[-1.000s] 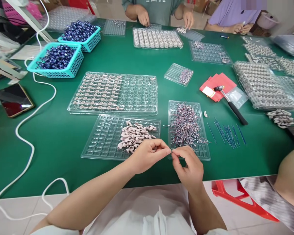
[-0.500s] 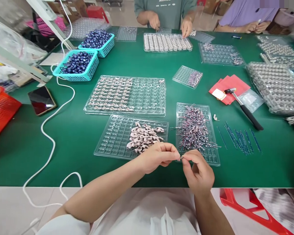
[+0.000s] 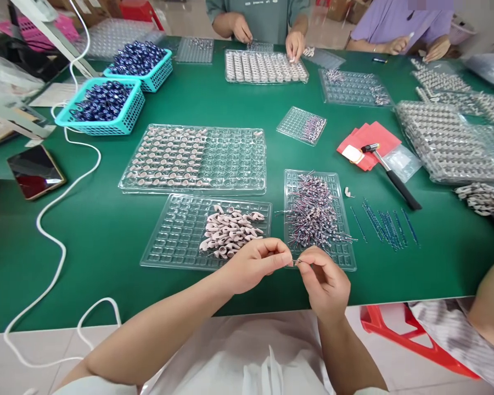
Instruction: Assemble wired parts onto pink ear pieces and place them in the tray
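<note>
My left hand and my right hand meet fingertip to fingertip just above the table's front edge. Both are closed in a pinch on a thin wire that spans the small gap between them; whatever it is attached to is hidden by the fingers. Right behind them, a clear tray bears a heap of small parts with thin wire leads. By my left hand, beige hollow shell-like pieces are piled on another clear blister tray.
A larger blister tray, partly filled with beige pieces, lies behind. Turquoise baskets hold shiny dark-blue parts. A hammer, red sheets, blue strips and stacked trays lie right; a phone and white cable left. Co-workers sit opposite.
The whole view has shifted, so the table's things sit further left. My hands keep the same fingertip pinch, with a thin wire now showing between them. Someone's arm has appeared at the right edge.
</note>
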`<action>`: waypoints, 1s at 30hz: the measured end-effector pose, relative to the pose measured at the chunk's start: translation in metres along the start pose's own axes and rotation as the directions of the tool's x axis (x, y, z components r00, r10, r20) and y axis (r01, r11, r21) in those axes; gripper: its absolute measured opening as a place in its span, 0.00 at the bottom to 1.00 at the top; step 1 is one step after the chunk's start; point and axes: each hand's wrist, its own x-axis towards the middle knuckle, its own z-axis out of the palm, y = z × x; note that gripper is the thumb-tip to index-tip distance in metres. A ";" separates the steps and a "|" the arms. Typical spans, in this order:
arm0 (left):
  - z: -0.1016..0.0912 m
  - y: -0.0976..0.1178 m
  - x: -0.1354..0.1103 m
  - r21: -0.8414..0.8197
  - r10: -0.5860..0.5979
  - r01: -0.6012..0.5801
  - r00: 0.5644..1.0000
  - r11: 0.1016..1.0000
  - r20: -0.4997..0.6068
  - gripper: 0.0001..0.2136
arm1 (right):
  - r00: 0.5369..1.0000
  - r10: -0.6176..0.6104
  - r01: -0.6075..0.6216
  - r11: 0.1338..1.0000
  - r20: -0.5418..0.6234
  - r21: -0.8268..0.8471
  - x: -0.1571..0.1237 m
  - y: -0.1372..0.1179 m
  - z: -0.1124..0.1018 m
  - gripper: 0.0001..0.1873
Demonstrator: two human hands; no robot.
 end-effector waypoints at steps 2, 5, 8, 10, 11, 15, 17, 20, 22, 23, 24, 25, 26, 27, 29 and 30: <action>0.001 0.002 -0.001 0.093 0.058 -0.057 0.998 0.994 -0.012 0.14 | 1.000 0.004 -0.004 1.000 0.002 0.014 0.000 0.000 0.000 0.13; 0.002 0.004 -0.003 0.172 0.119 -0.115 0.993 0.978 -0.009 0.13 | 1.000 -0.005 0.005 1.000 -0.004 0.015 0.001 0.001 0.000 0.13; 0.002 0.005 -0.004 0.218 0.137 -0.132 0.991 0.967 -0.009 0.13 | 1.000 -0.016 0.016 1.000 -0.015 0.010 0.001 0.001 0.001 0.12; 0.002 0.004 -0.005 0.227 0.142 -0.136 0.990 0.964 -0.012 0.13 | 1.000 -0.016 0.016 1.000 -0.022 0.006 0.001 0.000 0.001 0.11; 0.003 0.004 -0.005 0.226 0.140 -0.133 0.990 0.965 -0.015 0.13 | 1.000 -0.015 0.015 1.000 -0.025 0.002 0.001 0.000 0.001 0.11; 0.004 0.004 -0.005 0.208 0.099 -0.088 0.994 0.974 -0.042 0.13 | 0.999 -0.012 0.011 1.000 -0.038 -0.013 0.000 0.000 0.002 0.09; 0.004 0.005 -0.005 0.200 0.079 -0.067 0.995 0.978 -0.052 0.12 | 0.999 -0.011 0.010 1.000 -0.042 -0.012 0.000 0.000 0.002 0.08; 0.005 0.005 -0.004 0.183 0.063 -0.051 0.996 0.982 -0.059 0.12 | 0.999 0.000 0.000 1.000 -0.044 -0.008 0.001 0.000 0.002 0.07; 0.004 0.006 -0.004 0.172 0.052 -0.041 0.997 0.984 -0.061 0.11 | 0.999 0.006 -0.006 1.000 -0.046 -0.001 0.001 0.000 0.001 0.07; 0.004 0.006 -0.004 0.169 0.049 -0.038 0.997 0.985 -0.062 0.11 | 0.999 0.009 -0.009 1.000 -0.046 0.007 0.001 -0.001 0.001 0.07; 0.004 0.006 -0.004 0.165 0.047 -0.036 0.997 0.986 -0.063 0.11 | 0.999 0.014 -0.013 1.000 -0.045 0.016 0.002 -0.001 0.001 0.07; 0.004 0.007 -0.004 0.161 0.047 -0.036 0.997 0.986 -0.063 0.11 | 0.999 0.017 -0.016 1.000 -0.044 0.025 0.002 -0.001 0.001 0.07; 0.004 0.007 -0.005 0.158 0.049 -0.038 0.997 0.987 -0.061 0.11 | 0.999 0.021 -0.019 0.999 -0.044 0.032 0.002 -0.002 0.000 0.07; 0.004 0.007 -0.005 0.154 0.052 -0.042 0.997 0.987 -0.059 0.11 | 0.999 0.024 -0.022 0.999 -0.044 0.037 0.002 -0.002 0.000 0.07; 0.005 0.006 -0.004 0.149 0.058 -0.049 0.997 0.988 -0.052 0.11 | 0.999 0.025 -0.024 0.999 -0.045 0.037 0.002 -0.002 0.001 0.06; 0.005 0.006 -0.004 0.146 0.059 -0.051 0.997 0.988 -0.049 0.11 | 0.999 0.025 -0.023 0.999 -0.046 0.035 0.002 -0.002 0.001 0.05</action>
